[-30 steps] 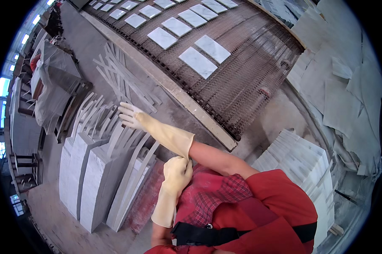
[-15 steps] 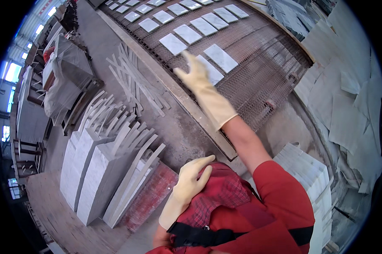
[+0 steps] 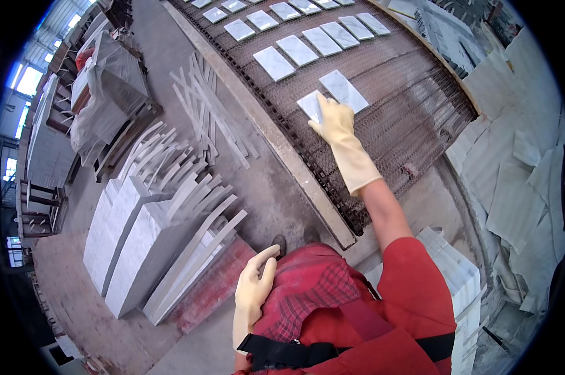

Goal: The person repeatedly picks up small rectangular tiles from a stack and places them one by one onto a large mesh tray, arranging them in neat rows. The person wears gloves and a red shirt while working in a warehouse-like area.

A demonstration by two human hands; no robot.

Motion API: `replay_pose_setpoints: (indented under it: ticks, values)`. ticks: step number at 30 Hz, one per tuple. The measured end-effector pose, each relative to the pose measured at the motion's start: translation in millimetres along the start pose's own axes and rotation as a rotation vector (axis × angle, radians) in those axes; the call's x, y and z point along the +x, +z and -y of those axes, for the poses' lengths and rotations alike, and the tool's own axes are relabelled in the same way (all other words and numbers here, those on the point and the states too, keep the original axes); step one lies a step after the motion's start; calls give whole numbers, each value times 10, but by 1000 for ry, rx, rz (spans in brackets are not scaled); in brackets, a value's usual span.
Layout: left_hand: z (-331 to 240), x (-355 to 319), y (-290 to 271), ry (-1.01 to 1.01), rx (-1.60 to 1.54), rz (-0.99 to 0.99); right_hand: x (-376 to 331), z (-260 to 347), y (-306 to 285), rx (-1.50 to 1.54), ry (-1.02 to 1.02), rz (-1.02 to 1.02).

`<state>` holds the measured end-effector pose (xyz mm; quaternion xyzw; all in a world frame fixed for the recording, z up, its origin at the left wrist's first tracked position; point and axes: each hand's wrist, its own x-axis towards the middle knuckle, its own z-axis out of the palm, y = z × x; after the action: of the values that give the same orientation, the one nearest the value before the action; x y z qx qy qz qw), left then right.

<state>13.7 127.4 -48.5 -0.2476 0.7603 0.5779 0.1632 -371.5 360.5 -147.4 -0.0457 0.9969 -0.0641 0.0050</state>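
Note:
My right hand (image 3: 335, 120), in a cream rubber glove, reaches over a brown wire-mesh conveyor (image 3: 407, 106). Its index finger and thumb are spread, and they touch or hover over a white marble tile (image 3: 307, 106), partly hidden by the glove. Right beside that one lies a second grey-veined marble tile (image 3: 345, 90), a little farther off. Close to my body, my left hand (image 3: 255, 284) wears a similar glove. Its fingers bend loosely with the thumb apart, and nothing shows in it.
Rows of marble tiles (image 3: 274, 64) lie farther up the mesh. A raised rail (image 3: 276, 140) borders the conveyor's left side. Stone slabs (image 3: 138, 244) and thin strips stand at left, with loose strips (image 3: 201, 106) on the floor. Stacked stone (image 3: 454, 269) and broken sheets (image 3: 514, 187) fill the right.
My right hand has moved from beside the conveyor's left edge onto the nearest tile. The whole view has shifted, and my left hand sits slightly farther left and lower in it.

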Motion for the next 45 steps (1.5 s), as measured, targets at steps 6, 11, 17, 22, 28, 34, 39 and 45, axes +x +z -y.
replay_pose_setpoints:
  ticks: [6, 11, 17, 22, 28, 34, 39, 45]
  values:
    - [-58, 146, 32, 18, 56, 54, -156, -64, 61, -16, 25, -33]
    - [-67, 149, 7, 32, 114, 25, 165, -326, -38, -87, 75, -191]
    - [14, 131, 8, 19, 101, 9, 537, -856, 99, -81, 85, -103]
    - [20, 129, 55, 40, 139, 21, 451, -1004, 56, -59, -52, -111]
    - [74, 74, 54, 90, 192, 64, 196, -963, 280, -63, -99, -191]
    - [225, -38, -155, 55, 157, 74, -279, -604, 44, 78, -226, -394]
    - [603, 3, -448, 28, 74, 7, -1219, 622, -5, 554, -622, -432]
    - [1066, 146, -944, 34, -35, -70, -2006, 2024, 507, 565, -816, 166]
